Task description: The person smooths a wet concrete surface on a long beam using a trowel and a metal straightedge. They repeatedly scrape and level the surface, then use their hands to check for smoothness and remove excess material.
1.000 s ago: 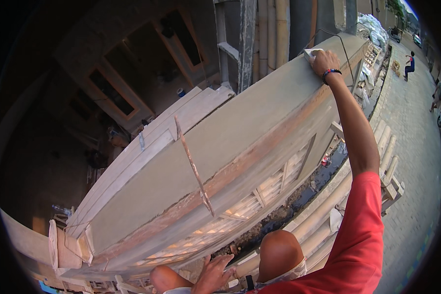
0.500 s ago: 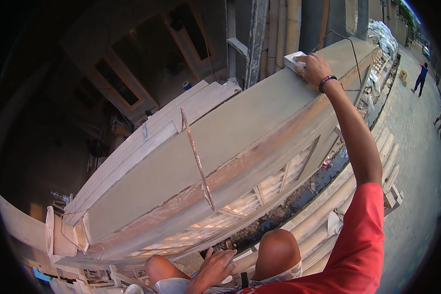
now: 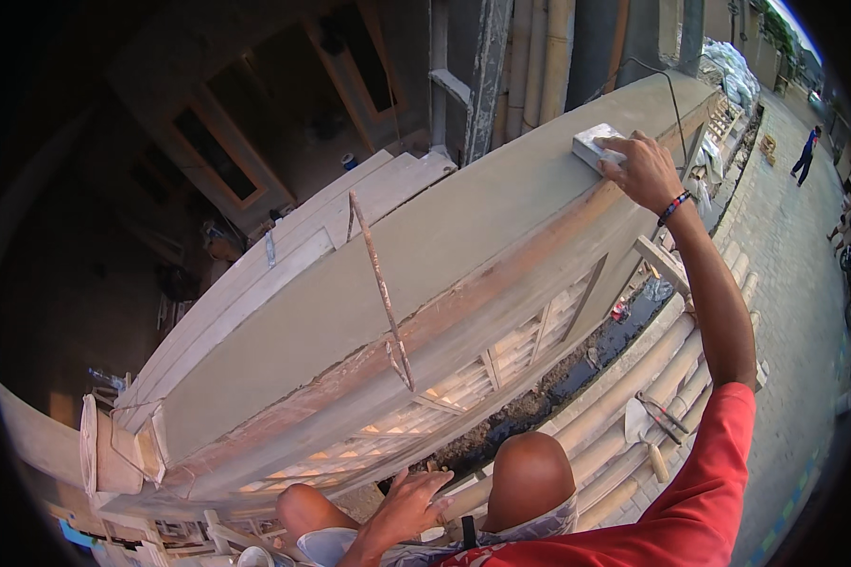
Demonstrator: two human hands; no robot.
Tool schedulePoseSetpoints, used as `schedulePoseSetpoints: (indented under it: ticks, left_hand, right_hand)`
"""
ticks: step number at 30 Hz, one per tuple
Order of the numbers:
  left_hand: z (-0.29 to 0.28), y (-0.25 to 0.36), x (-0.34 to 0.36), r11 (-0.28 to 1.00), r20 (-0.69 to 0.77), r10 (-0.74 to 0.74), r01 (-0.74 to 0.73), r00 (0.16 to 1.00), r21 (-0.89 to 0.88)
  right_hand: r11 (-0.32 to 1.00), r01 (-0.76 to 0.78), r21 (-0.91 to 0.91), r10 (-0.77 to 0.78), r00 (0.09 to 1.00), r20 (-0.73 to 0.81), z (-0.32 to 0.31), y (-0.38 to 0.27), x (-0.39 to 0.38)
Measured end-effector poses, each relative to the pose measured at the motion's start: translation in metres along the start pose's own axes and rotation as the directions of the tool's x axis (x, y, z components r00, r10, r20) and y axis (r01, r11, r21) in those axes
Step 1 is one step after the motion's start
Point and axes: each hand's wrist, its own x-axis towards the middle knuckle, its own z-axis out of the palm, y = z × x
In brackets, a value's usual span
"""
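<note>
Looking down from a person's head onto a long, smooth grey ledge [image 3: 407, 255], running from lower left to upper right and bowed by the wide lens. Gripping a white block [image 3: 592, 147] in the right hand [image 3: 645, 172], fingers clasped on its near side, on the ledge's top towards the far upper end. Set flat side down; impossible to tell whether the whole underside touches the grey surface. Reaching forward with that arm, wearing a dark beaded bracelet [image 3: 673, 208] and a red sleeve [image 3: 704, 463]. At the lower edge, between two bare knees [image 3: 534, 477], showing the left hand [image 3: 408, 507] free, fingers loosely parted and slightly bent.

Across the middle of the ledge, a thin rusty rod [image 3: 379, 279], bent at its lower end. Along the near edge, a rough reddish strip [image 3: 506, 274]. To the left, pale stepped boards [image 3: 255, 283] beside a dim building interior. At the top, upright bamboo poles [image 3: 558, 61]. Below the ledge, a narrow dark ditch [image 3: 624, 333], then lying poles [image 3: 591, 454], bearing a trowel [image 3: 637, 422] with pliers [image 3: 667, 413] just beside. Farther right, a paved street [image 3: 785, 265] with a distant person [image 3: 806, 156] in dark blue.
</note>
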Motion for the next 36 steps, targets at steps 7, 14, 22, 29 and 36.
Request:
schedulePoseSetpoints:
  ticks: [7,14,22,29,36]
  left_hand:
    - [-0.035,0.054,0.026,0.903,-0.115,0.429,-0.420,0.896,0.094]
    - [-0.086,0.152,0.098,0.660,-0.351,0.747,-0.691,0.565,0.294]
    - [-0.117,0.268,0.274,0.762,-0.509,0.613,-0.283,0.605,0.582]
    - [-0.156,0.281,0.339,0.826,-0.506,0.363,-0.019,0.782,0.564]
    - [-0.154,0.293,0.357,0.835,-0.511,0.343,-0.007,0.788,0.550]
  right_hand:
    - [0.994,0.103,0.034,-0.102,0.994,-0.034,-0.005,-0.012,-0.009]
    - [0.804,-0.119,0.583,0.238,0.962,-0.132,-0.029,0.082,-0.172]
    - [0.572,-0.431,0.698,0.436,0.880,0.186,0.032,0.071,-0.335]
    - [0.543,-0.487,0.684,0.457,0.855,0.245,0.053,0.064,-0.374]
    - [0.555,-0.449,0.700,0.383,0.885,0.264,0.071,0.061,-0.364]
